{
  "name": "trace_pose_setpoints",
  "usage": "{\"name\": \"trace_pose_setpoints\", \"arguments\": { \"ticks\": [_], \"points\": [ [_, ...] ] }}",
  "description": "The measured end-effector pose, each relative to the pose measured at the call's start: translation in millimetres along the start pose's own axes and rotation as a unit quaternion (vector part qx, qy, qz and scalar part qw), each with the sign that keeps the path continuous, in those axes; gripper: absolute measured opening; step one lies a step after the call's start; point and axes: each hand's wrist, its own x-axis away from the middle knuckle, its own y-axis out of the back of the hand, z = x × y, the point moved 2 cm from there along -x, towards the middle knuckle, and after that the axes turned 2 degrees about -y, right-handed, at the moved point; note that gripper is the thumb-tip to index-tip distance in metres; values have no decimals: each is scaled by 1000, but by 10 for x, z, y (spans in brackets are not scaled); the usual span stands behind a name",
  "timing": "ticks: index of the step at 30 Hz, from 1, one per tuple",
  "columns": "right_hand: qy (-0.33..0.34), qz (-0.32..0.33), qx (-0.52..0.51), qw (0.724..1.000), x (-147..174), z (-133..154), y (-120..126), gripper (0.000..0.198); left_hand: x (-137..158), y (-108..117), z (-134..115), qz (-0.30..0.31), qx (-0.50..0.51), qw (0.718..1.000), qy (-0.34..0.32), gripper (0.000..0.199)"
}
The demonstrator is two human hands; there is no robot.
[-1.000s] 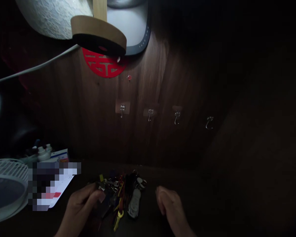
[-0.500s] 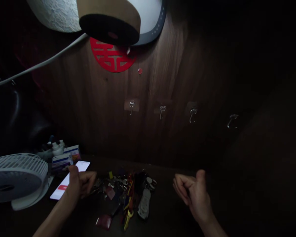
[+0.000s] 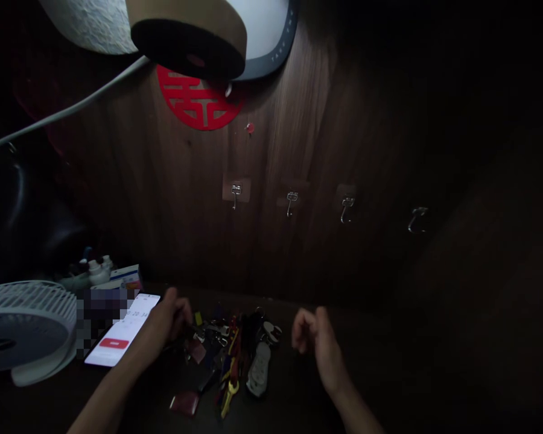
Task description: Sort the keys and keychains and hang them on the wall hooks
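Head view, keys [image 3: 230,398] between hands [image 3: 169,319] [image 3: 320,343], "TAKE" lettering [image 3: 280,47] above

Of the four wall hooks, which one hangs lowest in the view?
The rightmost hook. It sits lower in the picture than the first hook, second hook and third hook from the left, across the widest gap.

The left forearm [image 3: 117,377] slants up from the bottom left of the frame, its hand [image 3: 171,316] loosely curled, thumb uppermost. Well apart, right of bottom centre, the right hand [image 3: 315,340] bends its fingers inward, thumb upright.
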Motion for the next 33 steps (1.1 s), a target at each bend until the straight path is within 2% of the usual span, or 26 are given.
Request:
{"name": "trace_pose_setpoints", "arguments": {
  "ticks": [3,5,8,12,24,30,33],
  "points": [
    [66,-21,123,990,-56,-177,-103,39,-176,-187,67,37,-147,987,-50,42],
    [108,-7,202,973,-78,-310,-152,21,-282,-340,148,62,-230,964,-117,32],
    [136,13,265,955,-94,-481,-175,19,-381,-551,290,78,-260,954,-130,32],
    [136,19,283,949,-103,-574,-186,20,-395,-707,370,75,-291,945,-128,30],
    [124,23,267,955,-99,-582,-218,18,-293,-671,387,74,-285,945,-139,17],
    [104,36,269,957,-94,-566,-222,18,-313,-628,464,54,-248,959,-125,33],
    [100,38,268,958,-95,-551,-226,18,-311,-611,459,73,-259,954,-132,36]
  ]
}}
